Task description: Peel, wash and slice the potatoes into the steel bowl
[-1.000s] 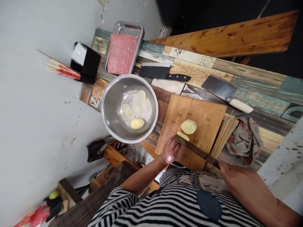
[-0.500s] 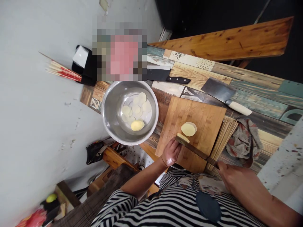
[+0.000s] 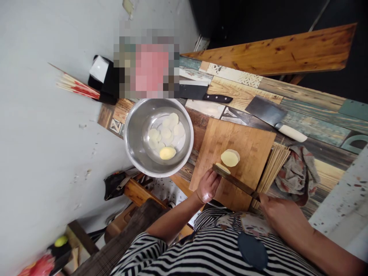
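On the wooden cutting board (image 3: 207, 153) lies a pale, peeled potato piece (image 3: 230, 158) with its cut face up. My right hand (image 3: 271, 212) is wrapped round the handle of a long knife (image 3: 240, 185), whose blade crosses the board to the left. A thin potato slice (image 3: 223, 168) shows beside the blade near its far end. My left hand (image 3: 208, 186) is closed at the board's lower left edge, its fingertips against the potato by the blade, which partly hides what they grip. Left of the board, a steel bowl (image 3: 130, 153) holds several slices and a yellower piece.
Two more knives, a black-handled one (image 3: 195, 91) and a white-handled cleaver (image 3: 266, 110), lie beyond the board. Thin wooden skewers (image 3: 271, 168) and a crumpled cloth (image 3: 297, 172) are at its right. Red-tipped sticks (image 3: 82, 90) stand in a black holder by the wall.
My right hand has moved slightly left with the knife, whose blade has shifted a little the same way. My left hand stays almost where it was.
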`<state>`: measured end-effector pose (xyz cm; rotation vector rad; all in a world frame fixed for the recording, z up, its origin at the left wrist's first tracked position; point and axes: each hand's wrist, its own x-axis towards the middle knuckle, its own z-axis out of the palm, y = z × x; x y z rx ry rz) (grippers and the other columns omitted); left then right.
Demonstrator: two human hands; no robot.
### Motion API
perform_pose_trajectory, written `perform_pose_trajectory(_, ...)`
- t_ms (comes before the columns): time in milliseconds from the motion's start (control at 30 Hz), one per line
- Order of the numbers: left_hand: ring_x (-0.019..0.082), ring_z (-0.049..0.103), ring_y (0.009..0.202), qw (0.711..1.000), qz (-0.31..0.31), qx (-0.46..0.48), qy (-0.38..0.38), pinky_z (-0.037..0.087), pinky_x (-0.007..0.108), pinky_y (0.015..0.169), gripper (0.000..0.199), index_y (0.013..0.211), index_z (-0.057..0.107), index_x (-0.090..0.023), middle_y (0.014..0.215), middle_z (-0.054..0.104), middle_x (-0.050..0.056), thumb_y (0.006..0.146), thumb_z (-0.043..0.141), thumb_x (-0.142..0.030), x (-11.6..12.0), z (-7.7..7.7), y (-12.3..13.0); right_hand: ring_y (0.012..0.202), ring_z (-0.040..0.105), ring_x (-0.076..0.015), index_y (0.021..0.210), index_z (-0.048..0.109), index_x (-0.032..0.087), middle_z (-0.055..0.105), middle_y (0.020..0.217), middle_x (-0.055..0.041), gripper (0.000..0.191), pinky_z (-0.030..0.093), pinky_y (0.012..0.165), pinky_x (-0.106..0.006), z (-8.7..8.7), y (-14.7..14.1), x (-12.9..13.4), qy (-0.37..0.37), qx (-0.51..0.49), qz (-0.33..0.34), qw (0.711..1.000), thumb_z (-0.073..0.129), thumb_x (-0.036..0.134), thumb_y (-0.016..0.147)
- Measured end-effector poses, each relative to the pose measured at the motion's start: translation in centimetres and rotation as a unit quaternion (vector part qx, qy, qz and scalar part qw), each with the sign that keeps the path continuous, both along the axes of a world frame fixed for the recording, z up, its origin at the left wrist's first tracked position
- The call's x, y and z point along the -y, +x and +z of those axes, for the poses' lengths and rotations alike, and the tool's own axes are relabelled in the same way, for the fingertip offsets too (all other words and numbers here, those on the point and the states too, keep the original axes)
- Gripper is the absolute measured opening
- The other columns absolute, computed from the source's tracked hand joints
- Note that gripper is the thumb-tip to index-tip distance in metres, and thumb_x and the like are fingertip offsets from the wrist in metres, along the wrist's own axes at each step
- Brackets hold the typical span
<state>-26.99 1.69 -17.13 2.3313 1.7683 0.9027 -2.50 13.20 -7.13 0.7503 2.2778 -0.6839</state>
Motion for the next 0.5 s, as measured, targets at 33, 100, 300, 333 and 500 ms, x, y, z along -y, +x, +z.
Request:
perform_pose_trajectory(33,0.03,0.068,0.115,1.0,-0.001,0.002,-0.002,0.065,0.046,0.089,0.019,0.111,0.069,-0.005,0.108,0.074,0.021,0.099,0.055,-0.01,0.06,-0.06,-0.02,0.063,0.073,-0.0208,0.091,0.066,0.016,0.07,0.065,-0.0049,0.027,0.031,0.05,-0.03,0.04,-0.11,0.0,-0.001,0.004,0.002,1.0,0.051,-0.005,0.083)
perform_pose_trajectory(100,0.03,0.068,0.115,1.0,-0.002,0.006,-0.004,0.065,0.047,0.089,0.02,0.113,0.069,-0.005,0.108,0.074,0.021,0.099,0.055,-0.01,0.14,-0.13,-0.03,0.064,0.074,-0.0199,0.094,0.066,0.016,0.07,0.065,-0.0049,0.026,0.031,0.051,-0.03,0.14,-0.26,0.01,0.0,0.01,0.004,1.0,0.05,-0.004,0.085)
perform_pose_trajectory(300,0.027,0.071,0.101,1.0,0.01,-0.003,0.0,0.066,0.044,0.084,0.02,0.108,0.069,-0.008,0.101,0.074,0.017,0.101,0.05,-0.012,0.14,-0.13,0.08,0.064,0.073,-0.0202,0.097,0.067,0.016,0.069,0.064,-0.0051,0.028,0.03,0.051,-0.031,0.51,-0.5,-0.02,0.001,0.018,-0.002,1.0,0.049,-0.003,0.087)
perform_pose_trajectory(333,0.027,0.072,0.1,1.0,0.011,-0.003,-0.002,0.066,0.044,0.084,0.021,0.108,0.069,-0.008,0.1,0.074,0.016,0.101,0.05,-0.012,0.17,-0.15,0.09,0.064,0.073,-0.0204,0.096,0.067,0.016,0.07,0.064,-0.0054,0.028,0.031,0.051,-0.031,0.55,-0.48,-0.01,0.0,0.016,-0.004,1.0,0.048,-0.003,0.087)
perform_pose_trajectory(500,0.03,0.069,0.114,1.0,0.006,0.007,-0.007,0.065,0.047,0.089,0.025,0.115,0.068,-0.007,0.106,0.073,0.02,0.101,0.049,-0.013,0.5,-0.57,0.04,0.063,0.074,-0.0219,0.095,0.068,0.015,0.07,0.064,-0.0068,0.029,0.033,0.051,-0.031,0.12,-0.23,0.3,0.002,0.002,-0.02,1.0,0.046,-0.003,0.088)
